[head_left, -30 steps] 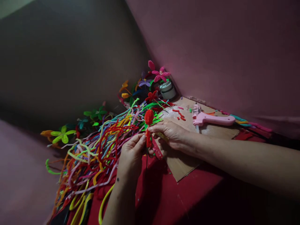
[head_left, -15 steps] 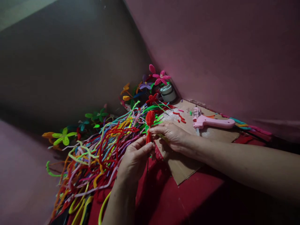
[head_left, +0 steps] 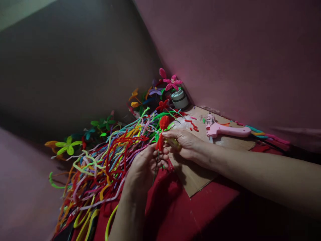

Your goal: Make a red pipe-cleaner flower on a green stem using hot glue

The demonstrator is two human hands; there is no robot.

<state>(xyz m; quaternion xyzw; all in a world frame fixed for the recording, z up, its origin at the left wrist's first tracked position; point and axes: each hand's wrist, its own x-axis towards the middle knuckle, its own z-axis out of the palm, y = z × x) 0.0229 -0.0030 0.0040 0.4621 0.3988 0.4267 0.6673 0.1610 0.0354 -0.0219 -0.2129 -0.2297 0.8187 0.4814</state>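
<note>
A red pipe-cleaner flower bud (head_left: 164,123) stands upright between my hands, with loose red ends below its neck and a thin dark stem slanting down. My right hand (head_left: 184,142) pinches the neck just under the bud between thumb and fingertips. Something yellowish shows under its palm, too hidden to name. Lower down, my left hand (head_left: 144,162) is curled round the red ends and the stem, its fingers bent beneath them. Behind and left of the bud spreads a heap of coloured pipe cleaners (head_left: 120,147).
A pink glue gun (head_left: 230,131) lies on a cardboard sheet (head_left: 198,182), near red snippets (head_left: 192,125). A grey lidded jar (head_left: 180,100) stands in the corner by the walls. Finished pipe-cleaner flowers (head_left: 173,82) line the back. Yellow-handled scissors (head_left: 86,226) lie at the front left.
The bud has shifted slightly right and tilted, and its stem now slants down to the left. My left thumb has drawn back from the red ends, showing more of the curled fingers.
</note>
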